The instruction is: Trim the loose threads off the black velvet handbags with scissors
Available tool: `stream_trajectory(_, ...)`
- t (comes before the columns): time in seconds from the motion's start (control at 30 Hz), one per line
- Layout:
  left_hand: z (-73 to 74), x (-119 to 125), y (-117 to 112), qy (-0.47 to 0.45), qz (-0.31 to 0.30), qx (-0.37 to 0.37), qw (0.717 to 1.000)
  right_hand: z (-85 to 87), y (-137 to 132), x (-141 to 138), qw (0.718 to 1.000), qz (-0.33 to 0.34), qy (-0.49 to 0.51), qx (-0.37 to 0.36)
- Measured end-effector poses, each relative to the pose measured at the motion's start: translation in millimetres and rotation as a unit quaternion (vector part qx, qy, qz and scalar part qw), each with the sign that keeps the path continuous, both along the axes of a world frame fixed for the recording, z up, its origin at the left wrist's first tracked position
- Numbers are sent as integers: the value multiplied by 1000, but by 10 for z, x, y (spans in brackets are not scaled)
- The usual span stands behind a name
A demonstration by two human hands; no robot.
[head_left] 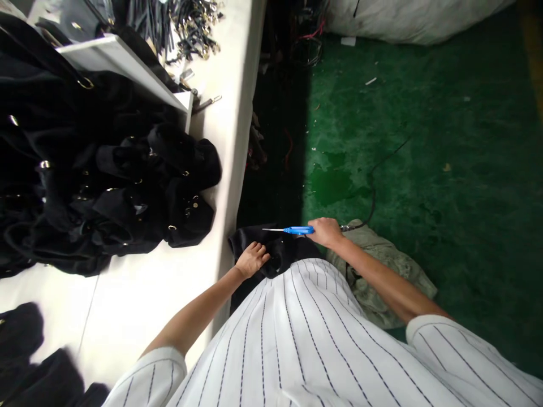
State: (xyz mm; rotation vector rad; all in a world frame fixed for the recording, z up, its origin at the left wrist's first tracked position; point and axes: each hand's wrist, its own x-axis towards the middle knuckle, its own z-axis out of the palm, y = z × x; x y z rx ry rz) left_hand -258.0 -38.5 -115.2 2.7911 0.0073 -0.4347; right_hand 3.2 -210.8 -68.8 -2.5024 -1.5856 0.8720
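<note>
Blue-handled tool poised over a black fabric piece, just beside the white table.

The right hand is closed around the tool, thin metal tip toward the table; the left hand lies on the fabric (whether it pinches or only presses, one cannot tell). The step in hand looks like close work on the piece; the next move seems to call for steady cloth and a carefully guided tip. On the table sit piled black bags and, at its far end, dark straps with gold-coloured clasps. Right of the table spread a green floor, a grey-green cloth heap and a dark cord.
</note>
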Motion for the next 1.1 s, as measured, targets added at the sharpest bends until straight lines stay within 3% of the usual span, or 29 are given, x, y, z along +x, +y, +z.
stream_trajectory(0.13, -66, 87, -50, 32, 5, -56, 998, 88, 135, 51, 999, 46, 1, 7)
stream_trajectory(0.43, -199, 298, -165, 65, -69, -34, 995, 101, 343, 60, 993, 114, -38, -18)
stream_trajectory(0.57, -191, 330, -192, 62, -83, -7, 995, 52, 252, 173, 993, 107, -43, -31)
stream_trajectory(0.8, -165, 241, -174, 47, -105, 42, 992, -44, -139, 298, 989, 88, -53, -102)
stream_trajectory(0.93, -203, 222, -198, 38, -70, 36, 996, 102, -209, 175, 992, 72, -36, -97)
stream_trajectory(1.1, -268, 240, -332, 70, 0, 34, 997, 392, 56, -270, 993, 117, -1, 3)
